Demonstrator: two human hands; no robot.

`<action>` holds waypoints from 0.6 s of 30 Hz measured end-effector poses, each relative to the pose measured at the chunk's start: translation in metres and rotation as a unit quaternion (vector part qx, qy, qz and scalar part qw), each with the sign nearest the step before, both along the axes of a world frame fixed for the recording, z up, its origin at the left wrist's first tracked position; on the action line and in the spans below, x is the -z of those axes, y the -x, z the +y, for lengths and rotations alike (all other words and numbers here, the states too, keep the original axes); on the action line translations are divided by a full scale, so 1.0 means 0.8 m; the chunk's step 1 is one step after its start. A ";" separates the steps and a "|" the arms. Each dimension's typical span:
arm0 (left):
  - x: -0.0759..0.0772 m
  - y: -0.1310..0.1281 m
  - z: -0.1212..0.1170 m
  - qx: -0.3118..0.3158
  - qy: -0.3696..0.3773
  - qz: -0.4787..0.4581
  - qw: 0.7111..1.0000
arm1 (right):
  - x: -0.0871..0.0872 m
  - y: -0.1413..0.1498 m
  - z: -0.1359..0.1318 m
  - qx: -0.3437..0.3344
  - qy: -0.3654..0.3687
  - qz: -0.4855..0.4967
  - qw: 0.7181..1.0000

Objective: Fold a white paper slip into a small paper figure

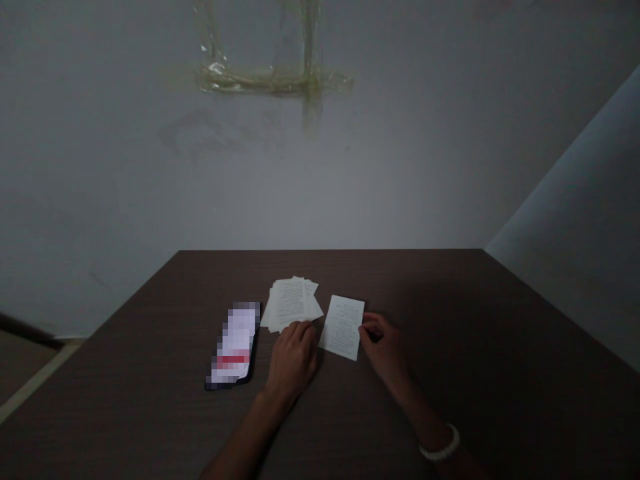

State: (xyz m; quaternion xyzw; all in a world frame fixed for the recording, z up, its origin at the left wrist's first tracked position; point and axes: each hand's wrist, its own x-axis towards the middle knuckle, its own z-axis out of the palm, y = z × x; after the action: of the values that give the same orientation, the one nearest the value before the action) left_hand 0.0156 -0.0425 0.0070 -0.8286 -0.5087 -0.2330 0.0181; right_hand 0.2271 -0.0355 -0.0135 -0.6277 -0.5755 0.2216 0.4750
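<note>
A small sheet of printed paper (344, 327) is in front of me, slightly turned on the table. My right hand (383, 340) pinches its right edge between thumb and fingers. To the left lies a loose pile of similar printed sheets (291, 300), overlapping and fanned at odd angles. My left hand (296, 350) rests at the near edge of that pile, beside the left corner of the single sheet. Its fingers are curled together and their undersides are hidden, so I cannot see what they hold, if anything.
A phone (237, 343) with a lit, pixelated screen lies left of the pile. Everything rests on a dark brown table (430, 293), its far edge by a grey wall (400, 167). Yellowed tape (260, 81) sticks to the wall. My right wrist wears a pale bracelet (441, 448).
</note>
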 end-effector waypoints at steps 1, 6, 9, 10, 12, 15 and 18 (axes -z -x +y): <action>0.000 0.003 0.002 -0.015 0.008 0.009 1.000 | 0.000 -0.001 0.000 0.003 0.003 -0.003 1.000; 0.001 0.008 0.008 -0.010 0.028 0.036 0.999 | -0.002 -0.003 -0.001 0.011 0.004 -0.014 1.000; 0.004 0.008 0.010 0.001 0.042 0.042 0.998 | 0.000 -0.003 0.000 0.010 0.000 -0.010 1.000; 0.005 0.008 0.011 0.000 0.046 0.044 0.998 | 0.001 -0.003 0.000 0.011 0.000 -0.008 1.000; 0.006 0.008 0.011 -0.010 0.049 0.049 0.998 | 0.002 -0.003 0.000 0.011 0.002 -0.007 1.000; 0.007 0.008 0.011 -0.031 0.053 0.060 0.996 | 0.004 -0.004 0.000 0.008 0.008 -0.011 1.000; 0.006 0.010 0.012 -0.047 0.061 0.070 0.995 | 0.003 -0.005 0.000 0.007 0.008 -0.013 1.000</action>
State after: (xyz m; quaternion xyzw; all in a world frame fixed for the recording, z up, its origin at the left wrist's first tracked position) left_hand 0.0076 -0.0325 0.0018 -0.8177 -0.5576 -0.1421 0.0138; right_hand 0.2310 -0.0356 -0.0158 -0.6382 -0.5756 0.2151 0.4638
